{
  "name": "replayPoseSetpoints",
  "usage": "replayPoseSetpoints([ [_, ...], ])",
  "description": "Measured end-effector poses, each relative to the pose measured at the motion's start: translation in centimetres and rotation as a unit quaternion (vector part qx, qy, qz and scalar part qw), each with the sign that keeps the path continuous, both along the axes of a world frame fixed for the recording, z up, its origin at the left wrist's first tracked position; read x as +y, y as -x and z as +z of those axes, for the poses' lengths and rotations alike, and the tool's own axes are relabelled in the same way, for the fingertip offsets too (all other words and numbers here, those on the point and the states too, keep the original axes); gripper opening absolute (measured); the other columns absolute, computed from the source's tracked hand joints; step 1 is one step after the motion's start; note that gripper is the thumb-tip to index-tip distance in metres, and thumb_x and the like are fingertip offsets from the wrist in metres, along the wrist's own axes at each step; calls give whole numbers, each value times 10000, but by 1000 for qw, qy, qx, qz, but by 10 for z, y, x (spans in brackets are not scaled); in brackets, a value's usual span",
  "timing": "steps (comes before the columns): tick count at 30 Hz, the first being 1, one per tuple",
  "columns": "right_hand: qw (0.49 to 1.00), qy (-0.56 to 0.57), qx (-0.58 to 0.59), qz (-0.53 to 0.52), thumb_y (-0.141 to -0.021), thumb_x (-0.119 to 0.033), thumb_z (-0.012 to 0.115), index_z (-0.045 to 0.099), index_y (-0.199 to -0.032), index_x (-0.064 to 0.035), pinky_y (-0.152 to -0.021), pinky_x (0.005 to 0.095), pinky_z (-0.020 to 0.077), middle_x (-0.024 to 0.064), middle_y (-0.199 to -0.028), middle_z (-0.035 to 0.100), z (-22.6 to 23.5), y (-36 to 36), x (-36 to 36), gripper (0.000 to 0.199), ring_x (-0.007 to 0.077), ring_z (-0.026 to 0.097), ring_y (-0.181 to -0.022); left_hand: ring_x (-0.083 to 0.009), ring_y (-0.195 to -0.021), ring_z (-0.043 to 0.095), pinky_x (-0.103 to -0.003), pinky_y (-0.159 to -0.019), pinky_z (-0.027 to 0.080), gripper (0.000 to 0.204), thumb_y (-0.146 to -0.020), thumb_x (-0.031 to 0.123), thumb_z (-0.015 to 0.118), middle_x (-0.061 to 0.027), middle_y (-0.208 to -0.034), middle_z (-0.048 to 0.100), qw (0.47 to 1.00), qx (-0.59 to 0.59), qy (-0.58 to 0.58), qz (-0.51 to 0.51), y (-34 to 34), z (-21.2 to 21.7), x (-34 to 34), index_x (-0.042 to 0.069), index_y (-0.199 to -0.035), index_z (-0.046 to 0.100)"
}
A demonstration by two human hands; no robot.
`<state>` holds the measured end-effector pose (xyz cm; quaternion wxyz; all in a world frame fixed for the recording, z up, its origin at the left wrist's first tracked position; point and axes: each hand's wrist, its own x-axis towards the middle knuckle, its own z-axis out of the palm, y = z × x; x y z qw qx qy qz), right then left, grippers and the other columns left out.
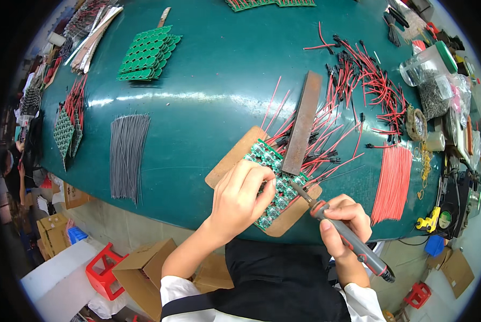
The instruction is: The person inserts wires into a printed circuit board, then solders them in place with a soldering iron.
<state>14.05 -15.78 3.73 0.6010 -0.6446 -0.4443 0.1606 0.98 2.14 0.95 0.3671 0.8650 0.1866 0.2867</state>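
Presently on the green table (208,91): a brown board (235,155) near the front edge, carrying rows of small green circuit boards (275,196) with red wires (326,142) attached; a rusty metal bar (303,122) lies across the wires. Left hand (240,196), fingers curled, presses down on the circuit boards; whether it pinches anything cannot be told. Right hand (345,222) closed round a grey soldering iron (342,231), tip touching the circuit boards. Also: bundle of grey wires (127,155) to the left, stack of green panels (146,53) at the back, bundle of loose red wires (393,182) to the right.
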Motion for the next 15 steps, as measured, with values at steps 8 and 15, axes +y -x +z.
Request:
replayPoseSetpoints([
  [8, 999, -26, -24, -13, -709, 19, 684, 605, -872, 24, -530, 289, 462, 121, -696, 623, -15, -4, 18, 182, 205, 594, -589, -228, -661, 601, -343, -579, 473, 168, -734, -3, 736, -58, -818, 589, 1000, 0, -26, 18, -5, -9, 2, 47, -856, 632],
  [15, 996, -32, -84, 27, -690, 23, 690, 620, -878, 26, -562, 310, 494, 123, -731, 643, -9, -11, 27, 201, 225, 605, -604, -144, -601, 598, -273, -525, 469, 134, -749, -2, 748, -42, -775, 606, 997, 23, -72, 35, -7, -6, 1, 52, -838, 664],
])
